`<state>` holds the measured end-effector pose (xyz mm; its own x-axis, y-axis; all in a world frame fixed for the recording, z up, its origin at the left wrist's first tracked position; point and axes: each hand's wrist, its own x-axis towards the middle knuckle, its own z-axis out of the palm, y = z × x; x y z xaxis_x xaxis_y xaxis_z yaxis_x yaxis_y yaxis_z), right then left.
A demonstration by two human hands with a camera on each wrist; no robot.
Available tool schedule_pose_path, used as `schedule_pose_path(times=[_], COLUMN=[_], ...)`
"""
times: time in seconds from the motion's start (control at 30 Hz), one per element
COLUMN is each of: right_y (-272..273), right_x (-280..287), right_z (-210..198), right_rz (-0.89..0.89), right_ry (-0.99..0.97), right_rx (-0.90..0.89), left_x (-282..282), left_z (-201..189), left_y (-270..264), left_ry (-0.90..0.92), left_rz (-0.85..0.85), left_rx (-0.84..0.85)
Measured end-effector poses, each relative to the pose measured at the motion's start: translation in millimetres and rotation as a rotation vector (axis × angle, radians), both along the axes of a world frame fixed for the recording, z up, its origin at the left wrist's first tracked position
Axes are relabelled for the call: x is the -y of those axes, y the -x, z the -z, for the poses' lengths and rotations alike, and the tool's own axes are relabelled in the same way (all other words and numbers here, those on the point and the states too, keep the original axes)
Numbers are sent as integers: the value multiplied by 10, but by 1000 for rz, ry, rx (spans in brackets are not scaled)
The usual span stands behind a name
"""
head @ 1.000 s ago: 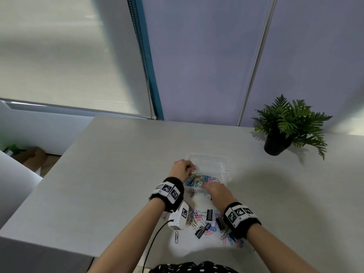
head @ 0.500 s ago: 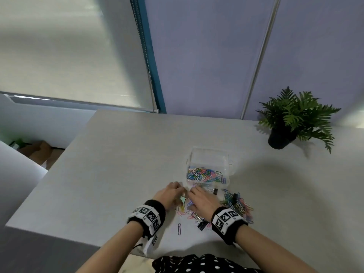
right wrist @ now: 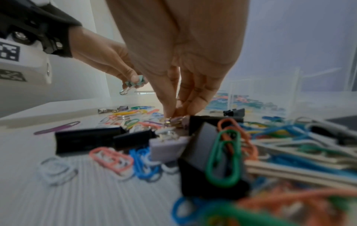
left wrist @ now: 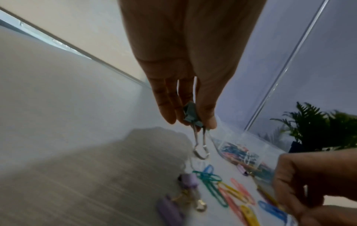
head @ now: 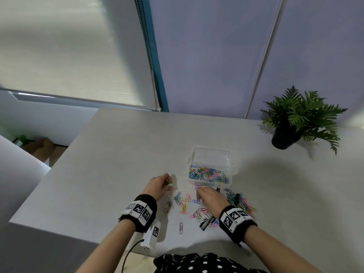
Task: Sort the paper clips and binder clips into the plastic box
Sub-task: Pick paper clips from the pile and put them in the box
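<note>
The clear plastic box (head: 230, 164) stands on the table; its near compartment holds coloured paper clips (head: 206, 173), its far one looks bare. My left hand (head: 168, 183) hangs left of the box and pinches a teal binder clip (left wrist: 191, 116), wire handles dangling. My right hand (head: 199, 191) reaches down just before the box's front wall, its fingertips (right wrist: 170, 113) pinching a lilac binder clip (right wrist: 176, 122) that lies on the table. Loose paper clips (head: 183, 203) and black binder clips (head: 204, 224) are scattered between and under my hands.
A potted fern (head: 295, 123) stands at the back right. Two lilac binder clips (left wrist: 173, 203) lie under my left hand. A heap of clips (head: 240, 201) lies right of my right wrist. The table's left edge and front edge (head: 59, 233) are close.
Both hands drew back from the box to the scattered pile. The left hand then rose and moved left with the teal binder clip; the right hand reached towards the box's front.
</note>
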<state>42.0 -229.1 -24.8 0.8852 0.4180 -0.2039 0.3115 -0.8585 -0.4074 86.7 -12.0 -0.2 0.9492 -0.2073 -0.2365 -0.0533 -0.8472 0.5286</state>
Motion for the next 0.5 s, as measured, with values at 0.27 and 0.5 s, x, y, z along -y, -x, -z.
schedule_pose_path(times=[0.27,0.5], right_y=[-78,-77], right_x=[-228,-448], right_z=[-63,-15], right_rz=[33,45], right_ry=[2,121], right_rx=[-37,4], left_x=[127,395], left_z=[122,206], left_y=[145,193], left_ry=[-182,-270], left_rz=[115,158], left_rx=[99,-5])
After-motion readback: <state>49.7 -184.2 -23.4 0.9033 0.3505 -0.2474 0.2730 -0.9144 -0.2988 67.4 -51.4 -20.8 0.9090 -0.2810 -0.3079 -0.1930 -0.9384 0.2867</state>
